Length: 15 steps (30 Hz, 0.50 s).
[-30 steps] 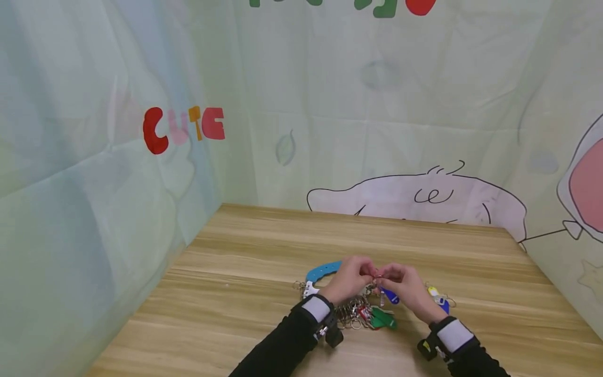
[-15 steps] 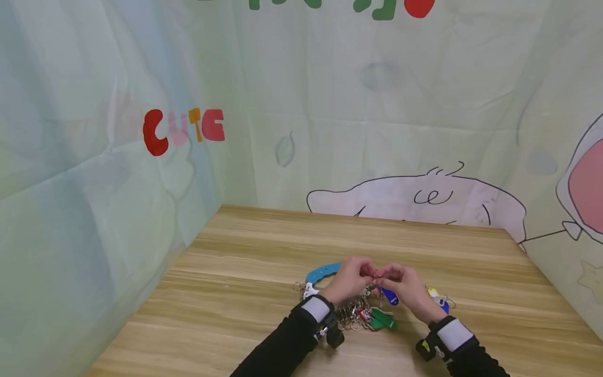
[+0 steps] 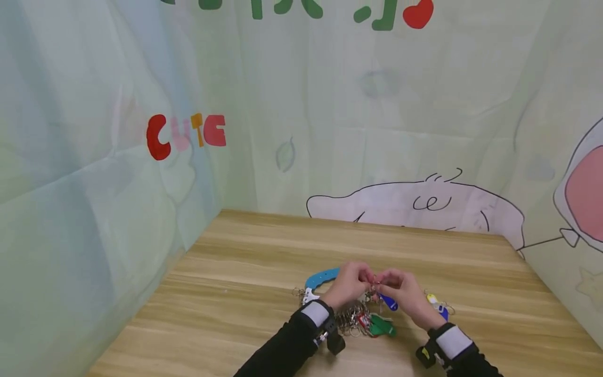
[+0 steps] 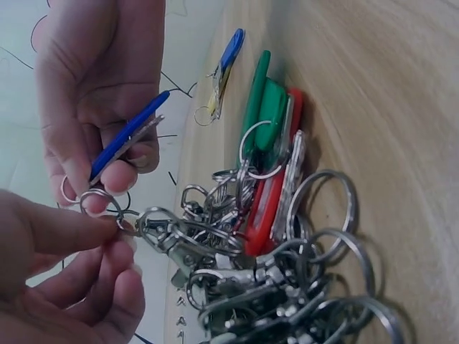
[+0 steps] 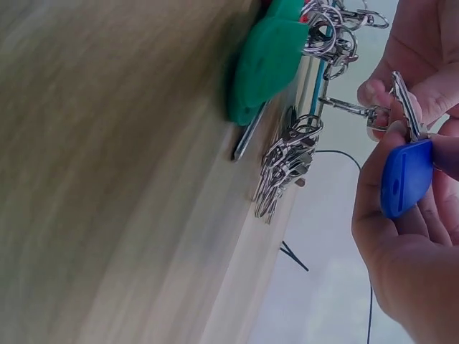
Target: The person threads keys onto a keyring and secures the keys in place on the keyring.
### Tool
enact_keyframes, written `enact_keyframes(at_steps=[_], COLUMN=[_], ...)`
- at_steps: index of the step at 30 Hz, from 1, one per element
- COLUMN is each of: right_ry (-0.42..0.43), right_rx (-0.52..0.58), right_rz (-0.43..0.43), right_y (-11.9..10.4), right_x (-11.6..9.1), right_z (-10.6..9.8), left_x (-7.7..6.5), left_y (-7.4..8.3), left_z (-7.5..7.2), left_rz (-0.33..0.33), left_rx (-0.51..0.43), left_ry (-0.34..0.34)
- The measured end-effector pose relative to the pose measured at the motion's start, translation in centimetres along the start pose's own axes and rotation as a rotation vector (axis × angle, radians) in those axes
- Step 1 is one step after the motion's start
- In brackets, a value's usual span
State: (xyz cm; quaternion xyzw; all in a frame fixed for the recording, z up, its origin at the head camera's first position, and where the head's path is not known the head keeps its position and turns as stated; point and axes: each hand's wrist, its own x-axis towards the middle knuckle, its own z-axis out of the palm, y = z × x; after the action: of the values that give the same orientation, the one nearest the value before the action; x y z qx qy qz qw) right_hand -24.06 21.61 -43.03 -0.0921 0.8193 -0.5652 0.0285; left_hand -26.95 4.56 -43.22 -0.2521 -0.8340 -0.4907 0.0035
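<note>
My left hand [image 3: 348, 287] pinches the small ring end of a metal swivel clasp [image 4: 168, 233] between thumb and forefinger. Facing it, my right hand [image 3: 407, 298] pinches a split key ring [image 4: 100, 203] at the fingertips. A blue key tag [image 5: 407, 179] and a silver key [image 5: 407, 107] hang with this ring by the right fingers. The fingertips of both hands nearly meet where ring and clasp come together. Below the hands lies a bunch of linked metal clasps and rings [image 4: 280, 287], with a green key tag [image 3: 382, 325] and a red tag [image 4: 267, 215] beside it.
A blue perforated strap [image 3: 322, 277] curves behind my left hand, partly hidden, with more rings [image 3: 298, 292] at its left end. Right of my right hand lie yellow and blue key tags [image 3: 432, 299] with keys. The wooden table [image 3: 226, 324] meets printed curtains [image 3: 264, 173] behind.
Both hands keep nearly the same place and grip, fingertips together at the ring. The head view has tilted up slightly, so the scene sits a little lower in it.
</note>
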Motion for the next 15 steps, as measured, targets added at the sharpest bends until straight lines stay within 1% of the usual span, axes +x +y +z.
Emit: enact_keyframes(at_steps=[4, 9, 15], right_ry=[-0.004, 0.020, 0.028], right_rx=[0.014, 0.029, 0.004], right_rz=[0.017, 0.037, -0.004], right_y=[0.10, 0.38, 0.39], right_x=[0.05, 0.15, 0.13], right_z=[0.07, 0.10, 0.20], left_x=[-0.15, -0.26, -0.18], left_y=[-0.08, -0.29, -0.30], left_z=[0.03, 0.09, 0.15], left_rz=[0.024, 0.055, 0.025], left_rx=[-0.016, -0.011, -0.035], left_ry=[-0.025, -0.018, 0.023])
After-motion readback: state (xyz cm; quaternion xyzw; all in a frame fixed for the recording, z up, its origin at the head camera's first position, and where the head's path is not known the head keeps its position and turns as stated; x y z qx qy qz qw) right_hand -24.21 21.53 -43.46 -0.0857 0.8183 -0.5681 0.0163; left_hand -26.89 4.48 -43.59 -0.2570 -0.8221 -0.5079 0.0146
